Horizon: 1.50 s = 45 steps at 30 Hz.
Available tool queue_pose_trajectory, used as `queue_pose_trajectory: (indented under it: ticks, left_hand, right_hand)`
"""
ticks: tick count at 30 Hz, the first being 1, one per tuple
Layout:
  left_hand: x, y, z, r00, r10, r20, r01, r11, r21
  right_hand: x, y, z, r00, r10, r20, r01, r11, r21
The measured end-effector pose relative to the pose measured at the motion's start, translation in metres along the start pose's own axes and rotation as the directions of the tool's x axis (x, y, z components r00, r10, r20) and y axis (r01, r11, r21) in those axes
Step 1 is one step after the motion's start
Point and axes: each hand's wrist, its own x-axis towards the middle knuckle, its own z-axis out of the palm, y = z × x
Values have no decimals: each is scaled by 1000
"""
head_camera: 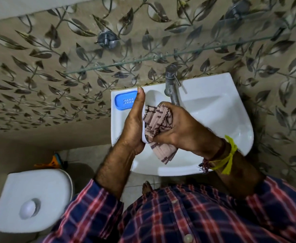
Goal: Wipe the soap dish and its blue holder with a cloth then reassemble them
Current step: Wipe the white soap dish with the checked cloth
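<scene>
Blue perforated plastic holder (pixel 125 99): flat on the white basin's (pixel 231 109) back-left ledge, apart from its dish. White soap dish (pixel 144 137): on edge over the bowl, mostly hidden, left hand (pixel 135 123) grip pressed flat along its back. Striped beige cloth (pixel 156 121): bunched in right hand (pixel 177 127), grip pinching it against the dish; best wiped with firm support, reaching corners.

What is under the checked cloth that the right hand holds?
Under the checked cloth a white piece, probably the soap dish, shows only as a thin edge against the left hand. The right hand and the cloth cover the rest.
</scene>
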Motion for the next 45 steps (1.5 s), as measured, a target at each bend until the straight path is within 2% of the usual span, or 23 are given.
queue_pose_trajectory:
  ticks: [2, 5, 7, 9, 10, 11, 13, 14, 16, 18, 20, 23, 24, 28, 29, 32, 34, 36, 37, 39, 40, 42, 45]
  left_hand:
    - [1, -1, 1, 1000, -17, 4, 17, 998, 56]
    - [2, -3, 3, 996, -24, -90, 30, 997, 72]
    - [3, -1, -3, 982, 8, -191, 1, 999, 47]
    - [0, 3, -12, 961, 31, -276, -33, 999, 0]
    - [0, 4, -17, 957, 40, -287, -49, 999, -23]
    - [0, 3, -20, 959, 48, -278, -60, 998, -36]
    - [-1, 0, -19, 962, 63, -266, -76, 996, -37]
    - [-1, -3, -17, 961, 67, -269, -79, 996, -32]
    - [-1, -9, -9, 960, 69, -273, -73, 997, -2]
    - [1, -18, 2, 962, 84, -259, -78, 996, 37]
    - [4, -25, 13, 969, 104, -223, -109, 994, -11]
    - [7, -31, 16, 972, 110, -209, -138, 983, -124]
    - [8, -31, 15, 971, 115, -209, -145, 980, -133]
    - [10, -40, 18, 972, 147, -182, -169, 979, -115]
    - [10, -42, 20, 972, 139, -188, -163, 980, -116]
    - [11, -43, 17, 973, 129, -194, -157, 979, -134]
    - [11, -40, 13, 967, 149, -208, -181, 973, -146]
    - [11, -40, 8, 963, 170, -211, -210, 960, -183]
    - [10, -40, 5, 960, 180, -213, -222, 956, -194]
    - [9, -38, 3, 956, 194, -220, -236, 954, -186]
    - [9, -36, 4, 956, 193, -223, -232, 958, -167]
    - [10, -37, 8, 958, 181, -222, -214, 967, -137]
    - [11, -40, 12, 969, 148, -196, -184, 966, -183]
  right_hand:
    - [-2, -1, 0, 998, 40, 46, -40, 999, -13]
    - [-5, -5, -9, 996, 88, 6, -88, 995, 43]
    - [-11, -11, -24, 980, 182, -77, -174, 980, 91]
    - [-20, -16, -40, 940, 246, -235, -232, 969, 88]
    - [-24, -17, -45, 915, 218, -340, -234, 972, -5]
    - [-27, -18, -49, 889, 136, -438, -241, 951, -195]
    - [-26, -20, -47, 865, -42, -501, -287, 778, -560]
    - [-25, -21, -42, 856, -79, -511, -315, 705, -635]
    - [-20, -27, -26, 820, -157, -550, -315, 679, -663]
    - [-11, -27, -5, 778, -336, -531, -250, 610, -752]
    - [-3, -18, 18, 793, -402, -458, -217, 517, -828]
    - [-1, 0, 28, 881, -277, -383, -112, 664, -739]
    - [-2, 3, 25, 883, -272, -383, -88, 705, -704]
    - [6, 11, 13, 723, -429, -542, -232, 588, -775]
    - [10, 10, 15, 716, -428, -552, -233, 599, -766]
    - [19, 4, 14, 818, -314, -483, -49, 797, -602]
    - [17, 1, 13, 878, -311, -364, 71, 836, -544]
    - [11, 5, 14, 923, -272, -273, 23, 747, -665]
    - [7, 9, 16, 928, -258, -269, -50, 628, -776]
    - [2, 16, 23, 891, -313, -328, -180, 421, -889]
    - [5, 15, 24, 865, -343, -365, -209, 415, -885]
    - [16, 12, 20, 827, -386, -409, -189, 495, -848]
    - [27, 5, 10, 851, -384, -359, -58, 610, -790]
